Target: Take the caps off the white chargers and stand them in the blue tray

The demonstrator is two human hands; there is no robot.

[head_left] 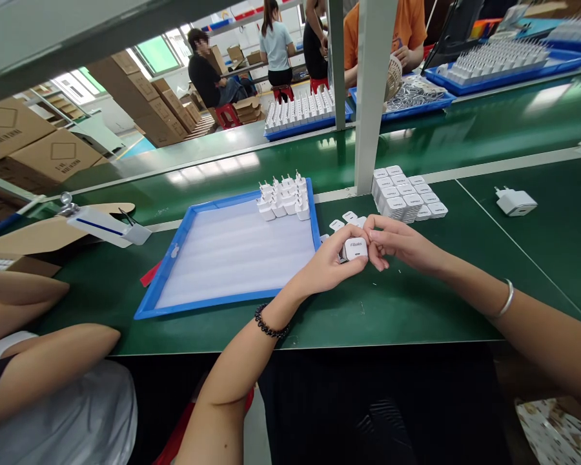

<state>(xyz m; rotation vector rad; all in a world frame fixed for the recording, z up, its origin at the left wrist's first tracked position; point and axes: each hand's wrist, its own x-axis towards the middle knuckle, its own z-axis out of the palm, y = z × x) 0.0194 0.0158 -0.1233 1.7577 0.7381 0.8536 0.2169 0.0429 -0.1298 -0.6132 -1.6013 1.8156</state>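
Nearest: dark-clothed lap at the near edge, both bare forearms reaching in over a green flat surface. Left grip, bare hand, black beaded bracelet on its arm: closed round a white rounded-square plastic charger, thumb on near side, fingers on far side, printed face and small slot toward camera. Charger is held at mid-scene, right of the tray. Right grip, silver bangle on its arm: fingers curled, tips at the charger's right edge; can't tell if they pinch anything.

Around: loose flat white rounded-square pieces just beyond the hands; neat stacks of similar white pieces far right of them; one white two-pin plug alone at right. Blue-rimmed tray at left, white pin-up plugs grouped in its far right corner.

Step, my read: two-handed close work on one charger; exact action hidden by fingers. Next move likely calls for a steady left hold and careful right fingertips.
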